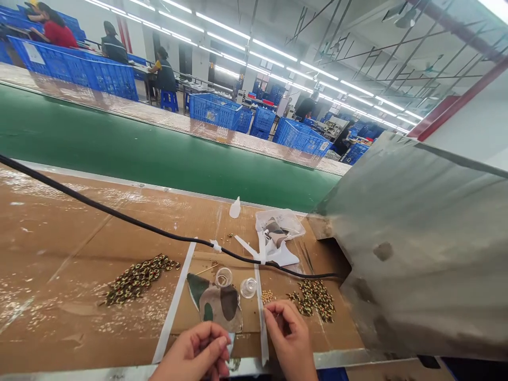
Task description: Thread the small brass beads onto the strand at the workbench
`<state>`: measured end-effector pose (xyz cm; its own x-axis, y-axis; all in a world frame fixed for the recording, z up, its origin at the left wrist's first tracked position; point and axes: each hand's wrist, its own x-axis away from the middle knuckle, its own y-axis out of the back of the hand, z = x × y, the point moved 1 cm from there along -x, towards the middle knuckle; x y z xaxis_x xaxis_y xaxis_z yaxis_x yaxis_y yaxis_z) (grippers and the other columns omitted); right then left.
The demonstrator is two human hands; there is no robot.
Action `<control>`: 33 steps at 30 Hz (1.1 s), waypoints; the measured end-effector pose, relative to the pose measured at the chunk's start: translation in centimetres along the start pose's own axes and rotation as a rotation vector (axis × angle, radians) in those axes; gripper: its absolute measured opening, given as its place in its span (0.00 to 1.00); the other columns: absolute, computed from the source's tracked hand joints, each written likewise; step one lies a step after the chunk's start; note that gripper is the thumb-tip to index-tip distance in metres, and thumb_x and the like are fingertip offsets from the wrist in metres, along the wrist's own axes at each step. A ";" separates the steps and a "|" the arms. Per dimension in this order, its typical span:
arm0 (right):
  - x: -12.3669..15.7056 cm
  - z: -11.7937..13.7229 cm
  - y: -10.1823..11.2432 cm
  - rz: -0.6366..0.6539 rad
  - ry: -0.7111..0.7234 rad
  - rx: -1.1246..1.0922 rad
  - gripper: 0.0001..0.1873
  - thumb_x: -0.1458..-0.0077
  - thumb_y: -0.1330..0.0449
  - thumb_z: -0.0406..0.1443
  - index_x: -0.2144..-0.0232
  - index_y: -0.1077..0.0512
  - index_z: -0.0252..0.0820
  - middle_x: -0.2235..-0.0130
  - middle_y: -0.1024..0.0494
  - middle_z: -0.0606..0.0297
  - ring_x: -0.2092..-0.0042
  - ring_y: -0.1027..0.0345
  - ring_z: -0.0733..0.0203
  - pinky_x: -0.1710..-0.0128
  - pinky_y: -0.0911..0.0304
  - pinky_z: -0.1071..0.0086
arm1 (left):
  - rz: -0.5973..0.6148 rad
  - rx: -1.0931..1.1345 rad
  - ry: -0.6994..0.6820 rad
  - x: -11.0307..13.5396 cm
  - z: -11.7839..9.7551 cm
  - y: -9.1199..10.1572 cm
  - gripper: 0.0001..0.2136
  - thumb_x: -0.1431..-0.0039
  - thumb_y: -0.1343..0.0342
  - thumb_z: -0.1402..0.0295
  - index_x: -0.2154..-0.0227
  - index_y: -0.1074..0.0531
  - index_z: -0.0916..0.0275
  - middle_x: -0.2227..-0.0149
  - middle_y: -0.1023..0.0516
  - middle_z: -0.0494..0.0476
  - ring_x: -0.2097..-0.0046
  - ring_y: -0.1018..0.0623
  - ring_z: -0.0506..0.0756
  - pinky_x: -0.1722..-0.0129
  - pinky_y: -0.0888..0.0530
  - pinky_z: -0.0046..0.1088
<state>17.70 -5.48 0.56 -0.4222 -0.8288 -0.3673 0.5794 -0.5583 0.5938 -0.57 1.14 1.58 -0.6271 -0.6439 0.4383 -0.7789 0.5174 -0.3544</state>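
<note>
Left hand (194,352): fingers pinched together just below the mottled patch (218,309); we cannot tell whether they hold anything.
Right hand (289,336): thumb and fingers pinched, right of the patch; any hold is hidden.
Beads (268,296): just right of the patch; tiny, light, hard, apt to roll; we would take each between fingertips.
Cups: two clear cups (223,277) above the patch.

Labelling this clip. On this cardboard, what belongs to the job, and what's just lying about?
Job: left hand, right hand, camouflage-patterned piece, small gold beads, clear plastic cups, studded bead pile.
Lying about: black cable, white squeeze bottle, plastic tray of scraps.
</note>
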 end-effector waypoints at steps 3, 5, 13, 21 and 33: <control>0.7 2.1 -1.1 0.044 0.058 -0.134 0.09 0.43 0.45 0.38 0.73 0.29 0.43 0.73 0.30 0.66 0.75 0.37 0.66 0.77 0.41 0.74 | -0.019 0.056 0.033 -0.5 -0.1 0.0 0.21 0.65 0.34 0.50 0.77 0.27 0.64 0.79 0.27 0.49 0.77 0.28 0.50 0.80 0.34 0.23; 1.2 3.1 -1.8 0.077 0.087 -0.181 0.09 0.44 0.44 0.38 0.74 0.28 0.44 0.74 0.31 0.67 0.77 0.39 0.67 0.79 0.44 0.75 | -0.023 0.067 0.047 -0.6 0.0 0.1 0.21 0.66 0.34 0.51 0.77 0.26 0.65 0.78 0.27 0.50 0.77 0.29 0.49 0.79 0.35 0.23; 1.8 4.1 -3.0 0.156 0.267 -0.118 0.07 0.43 0.44 0.36 0.72 0.28 0.45 0.75 0.30 0.67 0.76 0.37 0.67 0.78 0.42 0.76 | -0.047 0.078 0.011 0.5 0.0 0.4 0.19 0.62 0.34 0.53 0.77 0.25 0.66 0.80 0.27 0.49 0.78 0.30 0.49 0.79 0.35 0.23; 1.6 4.9 -2.3 0.164 0.390 -0.042 0.07 0.43 0.46 0.34 0.70 0.28 0.45 0.75 0.29 0.67 0.77 0.35 0.68 0.79 0.40 0.76 | -0.080 0.127 -0.010 1.6 -0.8 0.0 0.16 0.61 0.33 0.55 0.78 0.24 0.66 0.80 0.27 0.49 0.77 0.31 0.48 0.79 0.35 0.22; 1.6 5.3 -1.6 0.247 0.371 -0.016 0.05 0.41 0.46 0.34 0.67 0.30 0.45 0.71 0.27 0.65 0.73 0.30 0.66 0.75 0.35 0.76 | -0.060 0.011 -0.083 1.7 -0.4 0.3 0.16 0.55 0.37 0.55 0.73 0.23 0.65 0.81 0.28 0.49 0.78 0.32 0.48 0.76 0.34 0.23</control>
<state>12.43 -5.67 2.81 0.0068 -0.8933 -0.4493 0.6437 -0.3399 0.6856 -1.93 0.43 2.55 -0.5769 -0.7180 0.3893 -0.8146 0.4707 -0.3390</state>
